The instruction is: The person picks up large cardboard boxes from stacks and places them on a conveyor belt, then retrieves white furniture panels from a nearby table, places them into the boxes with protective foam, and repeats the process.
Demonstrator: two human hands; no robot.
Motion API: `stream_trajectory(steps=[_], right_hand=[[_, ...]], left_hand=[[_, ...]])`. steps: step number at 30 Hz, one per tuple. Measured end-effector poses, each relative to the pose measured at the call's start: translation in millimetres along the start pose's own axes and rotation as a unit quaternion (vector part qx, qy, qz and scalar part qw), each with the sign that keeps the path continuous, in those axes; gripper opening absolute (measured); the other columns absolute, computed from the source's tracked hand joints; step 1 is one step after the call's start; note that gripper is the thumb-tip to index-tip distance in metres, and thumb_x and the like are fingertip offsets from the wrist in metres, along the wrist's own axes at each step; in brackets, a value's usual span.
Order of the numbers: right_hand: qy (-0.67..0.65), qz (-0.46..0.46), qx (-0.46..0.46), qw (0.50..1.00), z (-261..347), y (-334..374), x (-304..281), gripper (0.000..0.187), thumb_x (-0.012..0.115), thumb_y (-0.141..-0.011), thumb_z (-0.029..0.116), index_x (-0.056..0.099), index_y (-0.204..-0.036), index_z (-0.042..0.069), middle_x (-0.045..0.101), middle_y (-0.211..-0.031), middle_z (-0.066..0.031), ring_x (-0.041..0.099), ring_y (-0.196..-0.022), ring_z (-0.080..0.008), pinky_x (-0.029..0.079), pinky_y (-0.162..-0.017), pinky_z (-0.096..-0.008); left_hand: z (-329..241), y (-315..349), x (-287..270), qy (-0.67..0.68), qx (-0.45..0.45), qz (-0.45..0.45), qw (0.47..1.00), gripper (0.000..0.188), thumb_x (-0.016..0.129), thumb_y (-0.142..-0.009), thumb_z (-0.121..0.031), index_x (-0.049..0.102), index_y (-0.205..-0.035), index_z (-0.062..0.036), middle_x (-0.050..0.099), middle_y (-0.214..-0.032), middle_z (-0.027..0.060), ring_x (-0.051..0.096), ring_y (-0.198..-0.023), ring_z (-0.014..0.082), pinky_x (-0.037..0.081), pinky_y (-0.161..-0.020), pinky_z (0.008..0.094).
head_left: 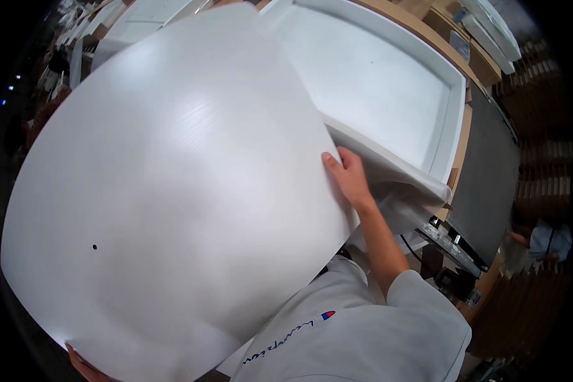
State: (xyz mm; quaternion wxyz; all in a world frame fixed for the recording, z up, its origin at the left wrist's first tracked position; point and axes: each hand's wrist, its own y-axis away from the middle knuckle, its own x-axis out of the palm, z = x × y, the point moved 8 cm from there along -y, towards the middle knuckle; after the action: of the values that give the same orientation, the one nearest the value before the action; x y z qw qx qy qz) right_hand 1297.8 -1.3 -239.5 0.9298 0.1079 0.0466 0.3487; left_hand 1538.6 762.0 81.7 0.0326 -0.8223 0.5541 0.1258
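Note:
A large, smooth white panel (191, 165) fills the left and middle of the view, tilted up close to me. It has one small dark hole near its lower left part. My right hand (350, 177) is closed round its right edge, the thumb lying on the white face and the fingers mostly hidden behind. At the lower left corner, my left hand (86, 366) grips the bottom edge; only a part of it shows. Just beyond my right hand, a thin whitish wrapping sheet (395, 162) hangs in folds beside the panel.
A white shallow frame (457, 121) with raised sides lies beyond, on brown cardboard (466, 137). To its right runs a dark conveyor belt (490, 178) with a metal rail and motor (458, 283). Stacked boards stand far right, near another person (547, 242).

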Motion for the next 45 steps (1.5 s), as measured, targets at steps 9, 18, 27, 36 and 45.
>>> stream_trajectory(steps=[9,18,27,36,45], right_hand=[[0.145,-0.285,-0.049,0.946,96.7,26.7,-212.3,0.044,0.058,-0.095,0.034,0.056,-0.113,-0.007,0.064,-0.081,-0.004,0.055,-0.072,-0.0048,0.044,-0.062,-0.0196],[0.271,-0.378,0.135,0.875,-15.9,61.6,-365.4,0.043,0.056,-0.094,0.035,0.058,-0.099,-0.007,0.061,-0.085,-0.0151,0.054,-0.077,-0.0196,0.045,-0.075,-0.0333],[0.229,-0.435,0.133,0.861,7.1,-0.7,-428.4,0.041,0.057,-0.095,0.032,0.058,-0.097,-0.009,0.06,-0.084,-0.0078,0.049,-0.079,-0.0134,0.043,-0.074,-0.0304],[0.3,-0.446,0.162,0.828,-24.8,-88.7,-406.7,0.043,0.056,-0.095,0.032,0.054,-0.109,-0.008,0.063,-0.096,-0.0144,0.058,-0.085,-0.021,0.045,-0.079,-0.0325],[0.562,-0.139,0.131,0.805,3.6,-147.6,-296.9,0.055,0.063,-0.086,0.017,0.043,-0.136,0.002,0.027,-0.15,-0.0207,0.021,-0.14,-0.0378,0.023,-0.112,-0.0473]], left_hand=[[-38.4,-30.0,429.6,0.005,0.036,0.406,0.913,0.054,0.055,-0.094,-0.037,0.051,-0.126,0.0069,0.058,-0.122,0.0132,0.056,-0.108,0.0198,0.045,-0.093,0.0318],[31.1,22.3,918.6,-0.317,0.321,0.478,0.754,0.064,0.056,-0.088,-0.05,0.061,-0.103,0.0123,0.065,-0.098,0.0192,0.061,-0.091,0.026,0.046,-0.082,0.0366],[129.6,119.1,1119.7,-0.434,0.231,0.573,0.655,0.076,0.058,-0.085,-0.049,0.045,-0.131,0.0102,0.046,-0.135,0.0297,0.043,-0.128,0.038,0.035,-0.106,0.039],[96.0,182.0,1100.3,-0.233,0.162,0.697,0.658,0.051,0.057,-0.092,-0.031,0.049,-0.131,0.0007,0.052,-0.134,0.0171,0.047,-0.125,0.0295,0.036,-0.105,0.0352],[86.8,169.2,940.9,-0.357,0.466,0.469,0.66,0.037,0.063,-0.088,-0.014,0.056,-0.123,-0.0061,0.053,-0.128,0.0156,0.048,-0.119,0.0329,0.037,-0.102,0.0413]])
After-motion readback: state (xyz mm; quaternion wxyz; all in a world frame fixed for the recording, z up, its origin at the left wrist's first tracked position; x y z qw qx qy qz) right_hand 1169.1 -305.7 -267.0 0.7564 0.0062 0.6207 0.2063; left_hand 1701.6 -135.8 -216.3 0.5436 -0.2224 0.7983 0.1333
